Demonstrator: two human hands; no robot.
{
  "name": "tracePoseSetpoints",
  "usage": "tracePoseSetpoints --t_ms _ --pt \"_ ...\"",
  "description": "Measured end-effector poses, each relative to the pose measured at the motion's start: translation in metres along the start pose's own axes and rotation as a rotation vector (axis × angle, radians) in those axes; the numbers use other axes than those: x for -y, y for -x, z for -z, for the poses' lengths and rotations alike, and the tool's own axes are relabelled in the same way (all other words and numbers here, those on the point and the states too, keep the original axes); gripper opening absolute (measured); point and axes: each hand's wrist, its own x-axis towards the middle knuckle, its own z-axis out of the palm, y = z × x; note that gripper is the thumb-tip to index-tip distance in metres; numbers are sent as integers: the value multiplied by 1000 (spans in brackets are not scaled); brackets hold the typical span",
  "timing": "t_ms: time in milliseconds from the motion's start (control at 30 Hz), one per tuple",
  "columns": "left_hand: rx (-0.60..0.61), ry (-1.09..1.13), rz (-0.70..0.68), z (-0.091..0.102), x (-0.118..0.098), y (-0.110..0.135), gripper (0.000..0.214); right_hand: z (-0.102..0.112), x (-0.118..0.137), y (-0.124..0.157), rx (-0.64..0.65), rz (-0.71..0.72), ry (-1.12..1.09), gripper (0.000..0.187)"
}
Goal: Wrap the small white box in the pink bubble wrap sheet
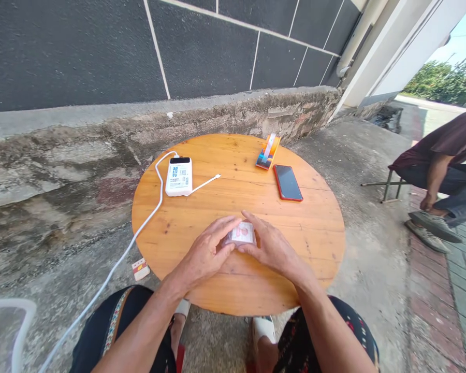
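A small stack of playing cards (244, 233) rests on the round wooden table (318, 228), near its front middle. My left hand (205, 254) grips the stack from the left, fingers curled round its edge. From the right, my right hand (270, 246) holds the same stack, with its fingers laid over the near side. The top card shows red marks on white.
A white power bank (179, 176) with a white cable (140, 228) lies at the table's left. A red phone (288, 182) and an orange card box (267, 152) lie at the back right. A loose card (140, 269) lies on the ground. Another person (446, 160) sits at right.
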Motion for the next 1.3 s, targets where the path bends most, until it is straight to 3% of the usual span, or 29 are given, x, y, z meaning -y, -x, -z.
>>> tracePoseSetpoints --t_ms 233,433,567,800,1300 --pt "-117 -93 -86 -4 9 -2 44 -1 9 0 -2 -23 77 70" --pt "-120 -75 -44 -7 11 -1 46 0 9 -1 38 14 97 71" --pt "-75 -6 -3 -4 3 5 57 7 7 5 56 68 44 80" --pt "-77 42 112 -1 -2 10 78 15 -5 18 39 -34 -3 81" --pt "-142 -164 -59 -1 1 4 46 0 -3 20 -98 -12 53 65"
